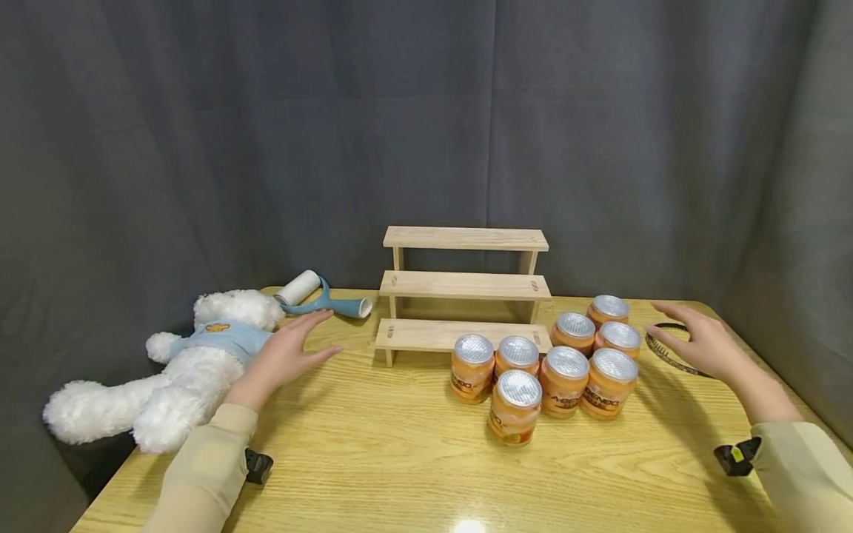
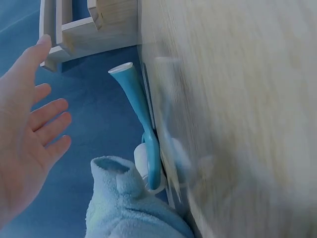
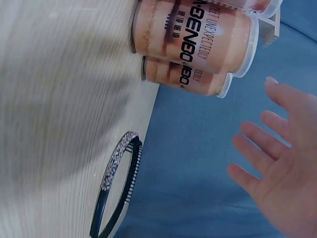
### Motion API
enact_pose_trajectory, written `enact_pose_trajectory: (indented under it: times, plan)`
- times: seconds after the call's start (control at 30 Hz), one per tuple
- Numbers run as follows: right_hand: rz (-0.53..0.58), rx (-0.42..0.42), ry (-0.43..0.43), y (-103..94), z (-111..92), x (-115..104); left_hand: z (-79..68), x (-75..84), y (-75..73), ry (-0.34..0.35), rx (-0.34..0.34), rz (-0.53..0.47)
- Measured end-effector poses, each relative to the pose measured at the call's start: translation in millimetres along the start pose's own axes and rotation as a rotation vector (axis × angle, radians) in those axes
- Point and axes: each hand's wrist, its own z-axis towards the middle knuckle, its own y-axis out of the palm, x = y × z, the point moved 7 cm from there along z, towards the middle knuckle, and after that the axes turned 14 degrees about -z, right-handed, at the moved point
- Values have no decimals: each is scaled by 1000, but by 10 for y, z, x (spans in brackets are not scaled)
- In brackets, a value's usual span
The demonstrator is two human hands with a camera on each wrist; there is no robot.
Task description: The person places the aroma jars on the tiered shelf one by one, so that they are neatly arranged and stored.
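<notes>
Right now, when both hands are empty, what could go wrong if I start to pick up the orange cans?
The orange cans stand close together, so grasping one might knock a neighbour over. The headband lies on the table near the right hand, which could perhaps catch and push it. The left hand is close to the plush toy, so a careless sideways move might shift the toy.

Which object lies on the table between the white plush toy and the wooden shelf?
The blue-handled roller lies between the plush toy and wooden shelf, as the head view shows.
</notes>
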Motion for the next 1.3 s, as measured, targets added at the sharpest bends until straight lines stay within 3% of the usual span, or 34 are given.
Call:
enact_pose_trajectory:
  times: [0.3,0.67,1.07,1.3]
  plan:
    - [34,-60,11,84,202,-57,152,-74,97,9,-36,15]
    - [83,-35,13,185,424,-80,258,-235,159,10,-64,46]
    - [115,-185,68,377,552,-13,363,-177,269,153,-91,176]
    - [197,-282,92,480,562,37,378,-77,359,293,-31,319]
